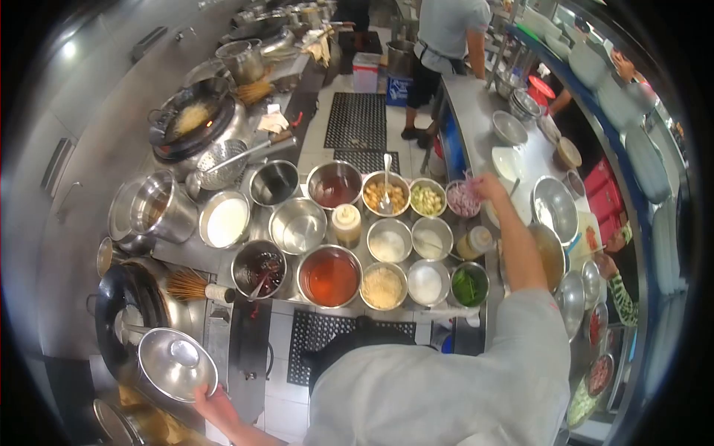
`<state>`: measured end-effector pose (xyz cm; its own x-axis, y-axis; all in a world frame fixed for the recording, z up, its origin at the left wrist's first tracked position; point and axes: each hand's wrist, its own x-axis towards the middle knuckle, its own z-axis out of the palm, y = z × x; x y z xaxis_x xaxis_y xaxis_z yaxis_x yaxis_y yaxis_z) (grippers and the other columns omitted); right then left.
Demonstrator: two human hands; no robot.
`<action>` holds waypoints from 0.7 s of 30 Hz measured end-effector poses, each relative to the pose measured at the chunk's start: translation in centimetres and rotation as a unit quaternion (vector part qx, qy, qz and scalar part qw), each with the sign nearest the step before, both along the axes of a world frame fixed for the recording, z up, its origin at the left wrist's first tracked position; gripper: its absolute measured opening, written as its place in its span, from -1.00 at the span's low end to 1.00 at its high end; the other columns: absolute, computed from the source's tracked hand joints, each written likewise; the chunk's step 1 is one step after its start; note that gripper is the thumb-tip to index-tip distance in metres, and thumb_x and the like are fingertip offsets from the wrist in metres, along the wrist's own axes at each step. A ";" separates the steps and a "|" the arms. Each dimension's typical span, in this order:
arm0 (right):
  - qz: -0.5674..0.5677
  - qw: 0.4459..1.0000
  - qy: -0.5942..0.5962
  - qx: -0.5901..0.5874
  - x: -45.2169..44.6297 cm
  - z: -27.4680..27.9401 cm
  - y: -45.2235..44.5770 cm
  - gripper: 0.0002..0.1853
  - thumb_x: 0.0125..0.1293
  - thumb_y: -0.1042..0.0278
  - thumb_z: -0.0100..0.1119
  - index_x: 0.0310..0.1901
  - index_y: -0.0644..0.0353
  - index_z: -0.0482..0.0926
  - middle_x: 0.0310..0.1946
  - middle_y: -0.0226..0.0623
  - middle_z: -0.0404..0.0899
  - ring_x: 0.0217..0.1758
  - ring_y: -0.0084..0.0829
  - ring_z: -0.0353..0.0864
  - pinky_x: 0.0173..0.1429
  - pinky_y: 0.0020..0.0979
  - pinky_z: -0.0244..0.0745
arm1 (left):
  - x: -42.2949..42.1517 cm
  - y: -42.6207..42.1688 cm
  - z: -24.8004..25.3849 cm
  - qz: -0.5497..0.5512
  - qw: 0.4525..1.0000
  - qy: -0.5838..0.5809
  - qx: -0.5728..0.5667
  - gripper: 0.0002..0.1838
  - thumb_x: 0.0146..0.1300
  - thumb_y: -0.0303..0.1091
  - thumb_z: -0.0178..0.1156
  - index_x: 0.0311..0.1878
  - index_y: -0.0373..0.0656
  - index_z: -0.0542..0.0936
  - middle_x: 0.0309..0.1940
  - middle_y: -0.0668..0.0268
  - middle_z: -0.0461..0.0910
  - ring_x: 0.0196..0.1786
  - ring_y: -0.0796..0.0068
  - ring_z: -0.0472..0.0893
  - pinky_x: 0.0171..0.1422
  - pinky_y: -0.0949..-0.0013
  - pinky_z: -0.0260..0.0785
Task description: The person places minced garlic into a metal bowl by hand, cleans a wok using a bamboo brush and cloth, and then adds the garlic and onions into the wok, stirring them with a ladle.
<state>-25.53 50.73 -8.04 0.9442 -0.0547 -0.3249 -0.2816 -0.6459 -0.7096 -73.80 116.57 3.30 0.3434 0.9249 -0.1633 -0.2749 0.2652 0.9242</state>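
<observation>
My left hand (210, 401) grips the rim of a shiny steel mixing bowl (167, 379), which is tilted beside the wok (111, 305) at lower left. Nothing shows inside the bowl. On the right, my right hand (489, 187) is at the edge of a small steel bowl of chopped red onion (462, 201), its fingers closed around some purplish pieces. Next to the onion stands a bowl of pale green chopped vegetable (426, 199). Left of that is a bowl of golden-brown chunks (379, 195) with a spoon (387, 175) in it.
Steel bowls of red sauce (329, 276), white powder (425, 284) and green leaves (468, 284) crowd the counter, with two squeeze bottles (346, 225). A bamboo brush (193, 286) lies by the wok. Another wok (190, 123) stands farther back. A co-worker (450, 44) stands at the far counter.
</observation>
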 end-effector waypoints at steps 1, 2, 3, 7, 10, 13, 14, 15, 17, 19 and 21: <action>-0.003 1.000 -0.004 0.004 -0.3 0.6 0.1 -0.84 0.15 0.50 0.19 -0.22 0.26 0.67 -0.49 -0.26 0.65 -0.52 -0.45 0.65 -0.43 -0.40 0.62 | 0.1 0.1 0.0 -0.006 1.000 0.002 0.001 -0.95 0.11 -0.53 0.08 -0.42 -0.30 0.51 -0.41 0.30 0.53 -0.42 0.49 0.54 -0.31 0.49 0.44; -0.007 1.000 -0.009 0.007 -0.7 1.6 0.2 -0.83 0.16 0.50 0.19 -0.21 0.26 0.67 -0.48 -0.28 0.65 -0.51 -0.46 0.64 -0.42 -0.41 0.62 | 0.2 0.1 0.0 -0.005 1.000 0.003 0.001 -0.95 0.11 -0.53 0.08 -0.42 -0.30 0.50 -0.42 0.29 0.53 -0.41 0.49 0.54 -0.30 0.49 0.44; -0.018 1.000 -0.014 0.021 -1.0 2.5 0.2 -0.83 0.15 0.50 0.20 -0.21 0.27 0.66 -0.48 -0.29 0.64 -0.52 -0.48 0.63 -0.44 -0.43 0.61 | 0.3 0.1 0.1 -0.004 1.000 0.003 0.000 -0.95 0.11 -0.53 0.08 -0.42 -0.30 0.50 -0.42 0.29 0.53 -0.41 0.49 0.54 -0.28 0.48 0.44; -0.018 0.998 -0.037 0.047 -2.9 7.5 1.7 -0.81 0.15 0.47 0.20 -0.18 0.26 0.66 -0.47 -0.34 0.63 -0.49 -0.51 0.62 -0.44 -0.47 0.59 | 0.6 0.2 0.9 -0.012 1.000 0.013 -0.019 -0.94 0.12 -0.53 0.09 -0.43 -0.29 0.50 -0.41 0.30 0.53 -0.38 0.51 0.52 -0.24 0.49 0.41; 0.003 0.998 -0.061 0.032 -4.4 12.8 4.1 -0.81 0.17 0.43 0.17 -0.19 0.25 0.66 -0.46 -0.35 0.63 -0.46 -0.54 0.62 -0.40 -0.47 0.59 | -0.9 2.8 -0.8 -0.038 0.999 0.009 -0.028 -0.95 0.12 -0.52 0.08 -0.43 -0.26 0.50 -0.40 0.31 0.52 -0.33 0.50 0.51 -0.21 0.42 0.41; 0.053 0.995 -0.081 -0.018 -4.4 16.4 6.1 -0.84 0.19 0.41 0.14 -0.24 0.24 0.64 -0.48 -0.38 0.61 -0.44 -0.55 0.60 -0.32 -0.46 0.58 | -2.5 5.5 -3.0 -0.050 0.998 -0.020 -0.031 -0.95 0.13 -0.50 0.09 -0.44 -0.22 0.50 -0.41 0.32 0.50 -0.31 0.46 0.51 -0.19 0.30 0.42; 0.096 0.990 -0.105 -0.022 -4.3 17.4 6.8 -0.86 0.24 0.33 0.18 -0.29 0.21 0.62 -0.52 -0.41 0.57 -0.53 -0.57 0.53 -0.40 -0.49 0.49 | -3.1 6.1 -3.2 -0.072 0.996 -0.022 -0.041 -0.95 0.13 -0.50 0.10 -0.44 -0.21 0.51 -0.41 0.31 0.50 -0.30 0.43 0.52 -0.19 0.25 0.43; 0.096 0.984 -0.132 0.067 -3.8 17.7 7.5 -0.87 0.24 0.34 0.13 -0.34 0.21 0.60 -0.54 -0.43 0.54 -0.51 -0.59 0.52 -0.42 -0.51 0.44 | -3.7 6.9 -3.3 -0.081 0.995 -0.025 -0.047 -0.95 0.12 -0.49 0.10 -0.44 -0.19 0.52 -0.41 0.30 0.50 -0.30 0.40 0.53 -0.19 0.20 0.44; 0.161 0.974 -0.158 0.024 -5.2 22.5 14.2 -0.86 0.24 0.37 0.04 -0.43 0.16 0.55 -0.61 -0.50 0.46 -0.57 -0.67 0.41 -0.50 -0.57 0.29 | -4.1 7.4 -2.8 -0.060 0.995 -0.063 -0.044 -0.94 0.11 -0.50 0.12 -0.40 -0.27 0.56 -0.38 0.20 0.56 -0.28 0.28 0.57 -0.20 0.17 0.47; 0.224 0.960 -0.164 0.030 -4.8 26.0 20.3 -0.85 0.20 0.35 0.12 -0.51 0.12 0.50 -0.68 -0.56 0.36 -0.65 -0.74 0.25 -0.60 -0.59 0.05 | -6.0 9.3 -4.9 -0.058 0.987 -0.121 -0.093 -0.57 0.03 -0.67 0.13 0.06 -0.33 0.47 -0.09 0.23 0.55 -0.04 0.35 0.55 0.10 0.22 0.40; 0.259 0.949 -0.161 0.082 -3.6 27.7 26.6 -0.89 0.17 0.35 0.16 -0.44 0.16 0.55 -0.65 -0.55 0.40 -0.64 -0.72 0.29 -0.59 -0.59 0.09 | -7.1 9.4 -2.8 -0.032 0.988 -0.132 -0.076 -0.40 0.05 -0.67 0.12 0.24 -0.29 0.32 0.01 0.20 0.49 -0.01 0.30 0.54 0.04 0.19 0.45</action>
<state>-29.16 77.36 19.67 0.8827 0.4695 0.0211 0.2914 -0.5115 -0.8084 -80.87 125.92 0.54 0.4501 0.8715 -0.1949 -0.4794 0.4199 0.7706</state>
